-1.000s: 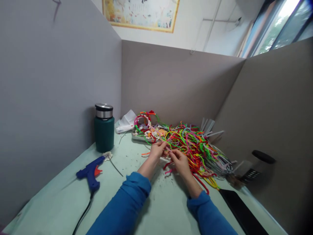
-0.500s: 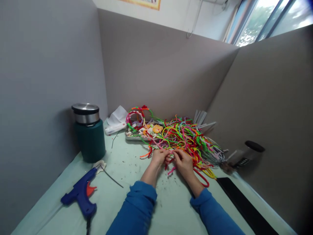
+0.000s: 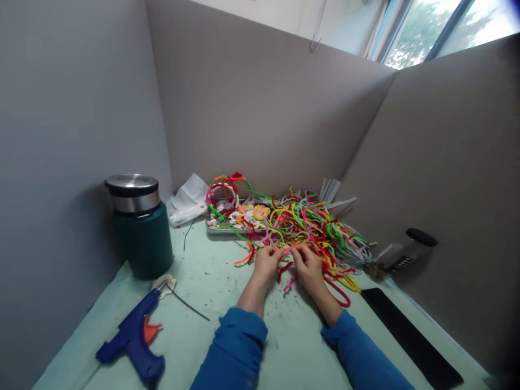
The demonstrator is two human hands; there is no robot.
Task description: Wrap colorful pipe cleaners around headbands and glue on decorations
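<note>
Both my hands are closed in a pinch at the near edge of a tangled heap of coloured pipe cleaners point(image 3: 300, 216). My left hand point(image 3: 267, 265) and my right hand point(image 3: 309, 271) hold a thin pink pipe cleaner point(image 3: 287, 251) between their fingertips, a small gap apart. Below the fingers hang a dark red end point(image 3: 284, 270) and a pink curled end point(image 3: 290, 284); whether they belong to the held piece I cannot tell. The fingers hide part of it.
A metal tray point(image 3: 227, 231) of small craft pieces and pipe-cleaner rings stands behind. To the left are a green flask point(image 3: 142, 238) and a blue glue gun point(image 3: 134, 338), its nozzle on a white scrap. A black strip point(image 3: 410, 338) and clear jar point(image 3: 410, 252) lie right.
The view has tilted slightly downward. My fingertips have drawn a little further apart along the pink pipe cleaner, both hands still pinching.
</note>
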